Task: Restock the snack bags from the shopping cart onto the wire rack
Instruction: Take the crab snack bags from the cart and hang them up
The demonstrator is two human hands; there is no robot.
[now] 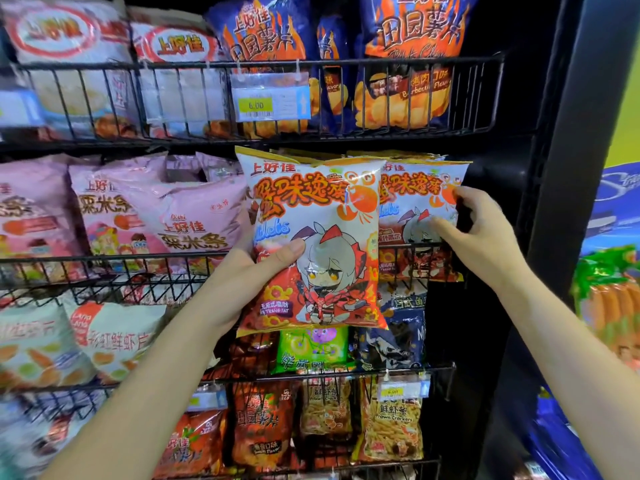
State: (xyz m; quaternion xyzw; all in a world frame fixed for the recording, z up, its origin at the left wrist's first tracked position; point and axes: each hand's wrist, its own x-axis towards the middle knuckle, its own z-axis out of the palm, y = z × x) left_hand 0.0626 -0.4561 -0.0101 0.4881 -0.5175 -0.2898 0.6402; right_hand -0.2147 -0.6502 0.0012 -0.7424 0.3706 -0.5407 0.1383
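My left hand (pixel 258 263) grips a white and orange snack bag (pixel 318 216) with a cartoon figure, thumb on its front, holding it up in front of the middle shelf of the black wire rack (pixel 138 258). My right hand (pixel 474 230) pinches the right edge of a matching snack bag (pixel 412 202) that stands in the middle shelf's right section, behind the wire front. More bags of the same kind show behind these two. The shopping cart is out of view.
Pink bags (pixel 194 216) fill the middle shelf's left part. Blue and orange chip bags (pixel 405 64) and a price tag (pixel 270 98) sit on the upper shelf. Green, navy and prawn cracker bags (pixel 391 417) fill the lower shelves. A black post (pixel 554 202) bounds the rack on the right.
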